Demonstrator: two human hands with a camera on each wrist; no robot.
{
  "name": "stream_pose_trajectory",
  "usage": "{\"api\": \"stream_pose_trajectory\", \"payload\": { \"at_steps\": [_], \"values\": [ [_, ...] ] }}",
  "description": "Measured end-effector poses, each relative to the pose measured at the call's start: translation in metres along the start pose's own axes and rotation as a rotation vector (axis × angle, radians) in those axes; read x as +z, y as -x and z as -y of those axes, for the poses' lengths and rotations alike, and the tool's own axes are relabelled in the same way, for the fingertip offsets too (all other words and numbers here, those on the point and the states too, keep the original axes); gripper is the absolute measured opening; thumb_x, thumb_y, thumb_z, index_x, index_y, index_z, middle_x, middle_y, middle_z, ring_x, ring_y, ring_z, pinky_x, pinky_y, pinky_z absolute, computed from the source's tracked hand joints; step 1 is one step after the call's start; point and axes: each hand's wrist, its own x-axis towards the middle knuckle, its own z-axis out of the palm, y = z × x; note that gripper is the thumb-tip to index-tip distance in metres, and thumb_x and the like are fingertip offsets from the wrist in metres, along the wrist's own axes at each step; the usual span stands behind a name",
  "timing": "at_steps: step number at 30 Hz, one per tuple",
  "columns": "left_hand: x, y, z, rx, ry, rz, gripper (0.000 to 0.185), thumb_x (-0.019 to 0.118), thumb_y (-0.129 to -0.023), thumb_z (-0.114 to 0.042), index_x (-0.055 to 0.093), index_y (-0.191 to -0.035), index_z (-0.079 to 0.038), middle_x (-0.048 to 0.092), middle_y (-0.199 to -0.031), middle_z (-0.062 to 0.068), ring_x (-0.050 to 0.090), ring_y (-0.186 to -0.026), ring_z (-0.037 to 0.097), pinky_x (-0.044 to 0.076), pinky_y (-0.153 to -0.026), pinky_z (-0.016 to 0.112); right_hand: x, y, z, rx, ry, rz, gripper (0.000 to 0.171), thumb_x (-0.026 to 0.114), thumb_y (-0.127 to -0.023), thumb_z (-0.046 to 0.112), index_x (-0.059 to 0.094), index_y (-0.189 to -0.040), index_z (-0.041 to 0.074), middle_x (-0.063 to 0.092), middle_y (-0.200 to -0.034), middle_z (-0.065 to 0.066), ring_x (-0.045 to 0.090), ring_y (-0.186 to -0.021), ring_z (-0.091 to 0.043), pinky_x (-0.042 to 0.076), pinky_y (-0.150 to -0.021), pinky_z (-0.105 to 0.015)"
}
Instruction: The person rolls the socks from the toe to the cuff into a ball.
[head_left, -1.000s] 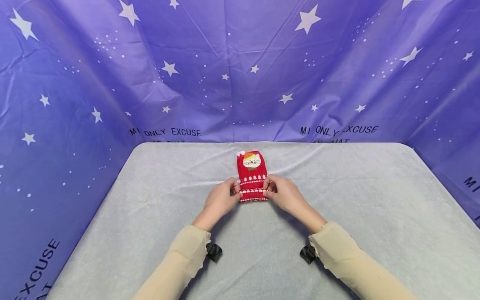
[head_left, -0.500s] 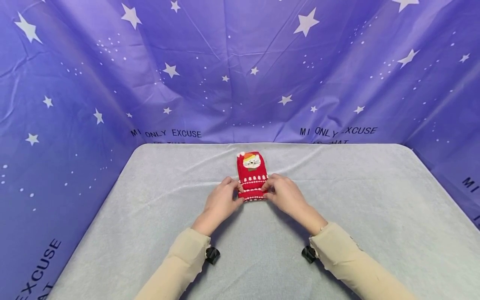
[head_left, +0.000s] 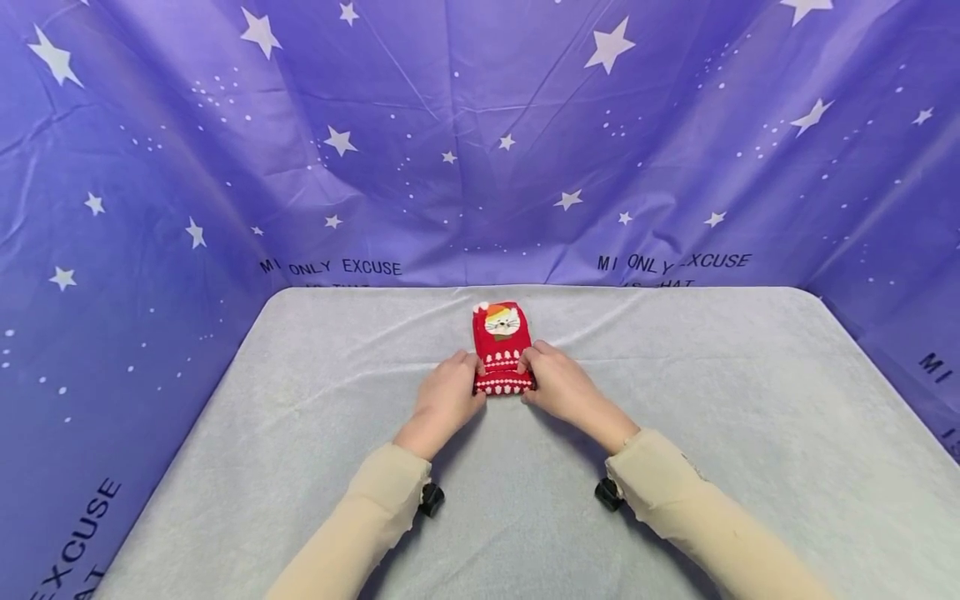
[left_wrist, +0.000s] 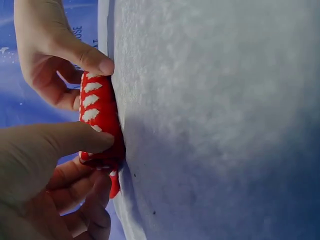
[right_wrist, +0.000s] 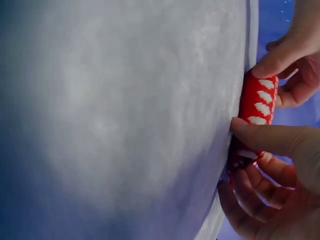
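A red knitted sock, patterned with a white cat face in an orange-yellow hat and rows of white trees, lies on the grey-covered table. Its near end is turned over into a thick roll. At the left end of the roll, my left hand pinches it, thumb on the near side and fingers over the top. My right hand grips the opposite end the same way. In the right wrist view, the roll's open end shows dark layers between thumb and fingers. The far, cat-face part lies flat.
Grey plush cloth covers the table, whose far edge runs just beyond the sock. A purple curtain with white stars hangs behind and along both sides. Black wrist mounts sit at both cuffs.
The near end of the sock has been rolled further away from me, so the sock looks shorter. Both hands have shifted slightly forward and have renewed their hold at its two sides.
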Motion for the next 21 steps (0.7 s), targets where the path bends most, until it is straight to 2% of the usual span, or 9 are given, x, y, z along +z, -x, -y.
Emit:
{"api": "stream_pose_trajectory", "payload": {
  "at_steps": [5, 8, 12, 15, 18, 21],
  "values": [
    [-0.005, 0.0, 0.002, -0.024, 0.05, 0.016, 0.023, 0.079, -0.079, -0.019, 0.063, -0.095, -0.016, 0.071, -0.091, 0.002, 0.066, -0.078, 0.022, 0.052, -0.061, 0.035, -0.005, -0.001, 0.001, -0.019, -0.044, -0.008, 0.028, 0.081, -0.073, 0.005, 0.066, -0.097, 0.005, 0.067, -0.097, -0.008, 0.064, -0.089, -0.025, 0.056, -0.084, -0.041],
    [-0.008, 0.003, 0.004, -0.032, 0.15, 0.05, 0.022, 0.078, -0.079, -0.02, 0.063, -0.094, -0.018, 0.07, -0.087, 0.0, 0.062, -0.073, 0.017, 0.048, -0.06, 0.03, -0.009, 0.005, -0.001, -0.006, -0.115, -0.004, 0.025, 0.079, -0.076, 0.005, 0.068, -0.099, 0.005, 0.07, -0.096, -0.007, 0.064, -0.084, -0.021, 0.056, -0.08, -0.039],
    [-0.012, 0.01, 0.006, -0.047, 0.324, 0.096, 0.017, 0.078, -0.081, -0.02, 0.065, -0.092, -0.018, 0.07, -0.087, -0.002, 0.061, -0.076, 0.011, 0.048, -0.068, 0.028, -0.014, 0.018, -0.004, -0.001, -0.2, 0.013, 0.023, 0.077, -0.079, 0.006, 0.07, -0.101, 0.007, 0.07, -0.09, -0.004, 0.06, -0.076, -0.014, 0.052, -0.072, -0.031],
    [-0.013, 0.017, 0.007, -0.051, 0.438, 0.135, 0.014, 0.078, -0.083, -0.019, 0.068, -0.092, -0.016, 0.071, -0.086, -0.001, 0.062, -0.073, 0.011, 0.049, -0.067, 0.027, -0.017, 0.027, -0.005, 0.0, -0.236, 0.039, 0.023, 0.077, -0.081, 0.007, 0.071, -0.104, 0.008, 0.069, -0.087, -0.002, 0.057, -0.074, -0.011, 0.049, -0.069, -0.027],
    [-0.012, 0.022, 0.009, -0.063, 0.52, 0.174, 0.011, 0.077, -0.085, -0.017, 0.07, -0.092, -0.013, 0.071, -0.082, 0.0, 0.061, -0.065, 0.011, 0.049, -0.061, 0.026, -0.017, 0.035, -0.005, -0.002, -0.248, 0.052, 0.023, 0.078, -0.082, 0.011, 0.072, -0.104, 0.009, 0.07, -0.089, -0.001, 0.057, -0.075, -0.01, 0.049, -0.07, -0.027],
    [-0.011, 0.025, 0.009, -0.095, 0.555, 0.199, 0.011, 0.076, -0.085, -0.017, 0.071, -0.092, -0.01, 0.071, -0.079, 0.0, 0.059, -0.061, 0.01, 0.048, -0.057, 0.024, -0.016, 0.04, -0.005, -0.011, -0.241, 0.045, 0.023, 0.078, -0.083, 0.015, 0.073, -0.105, 0.009, 0.073, -0.098, -0.003, 0.06, -0.081, -0.012, 0.051, -0.076, -0.031]
  ]
}}
